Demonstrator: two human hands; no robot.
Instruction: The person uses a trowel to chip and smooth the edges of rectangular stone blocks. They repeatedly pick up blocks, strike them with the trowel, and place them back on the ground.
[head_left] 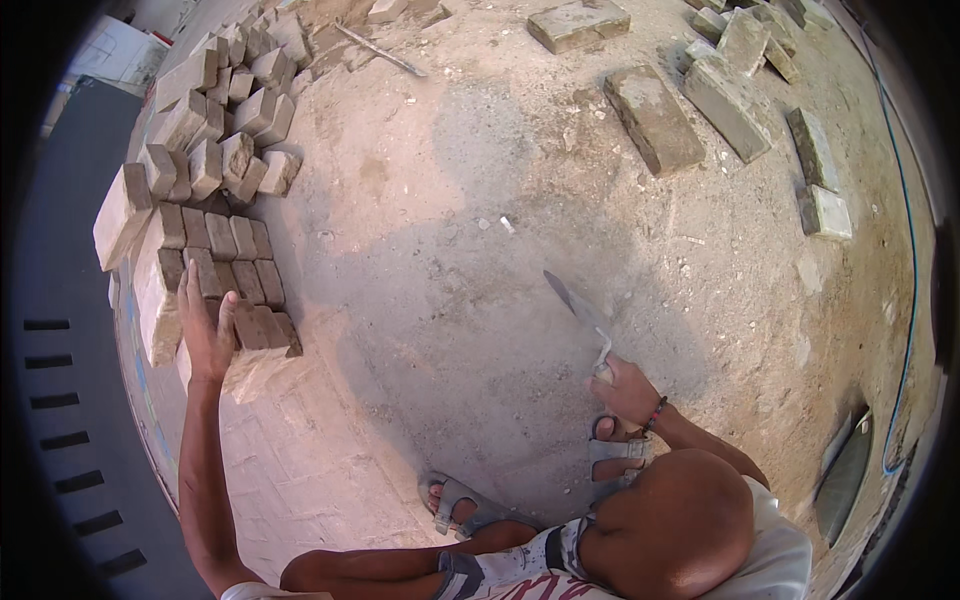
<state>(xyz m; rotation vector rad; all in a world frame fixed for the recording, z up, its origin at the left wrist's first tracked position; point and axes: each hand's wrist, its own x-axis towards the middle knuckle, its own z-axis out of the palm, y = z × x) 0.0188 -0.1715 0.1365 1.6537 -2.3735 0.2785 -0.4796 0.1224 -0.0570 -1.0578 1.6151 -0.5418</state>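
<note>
At the left, my left hand (pixel 208 338) reaches to a neat stack of paving bricks (pixel 245 282). Its fingers are stretched out and its thumb stands apart, touching the near part of the stack; no brick is lifted. My right hand (pixel 627 392) is closed round the handle of a trowel (pixel 578 300), low over the sandy ground in front of my right foot. The trowel's narrow metal blade points forward and left, away from me.
A loose heap of bricks (pixel 205 130) rises behind the stack. Several larger blocks (pixel 655 120) lie scattered at the far right. A thin stick (pixel 380 50) lies at the back. A blue hose (pixel 912 260) runs along the right edge. Laid paving (pixel 290 450) spreads at lower left.
</note>
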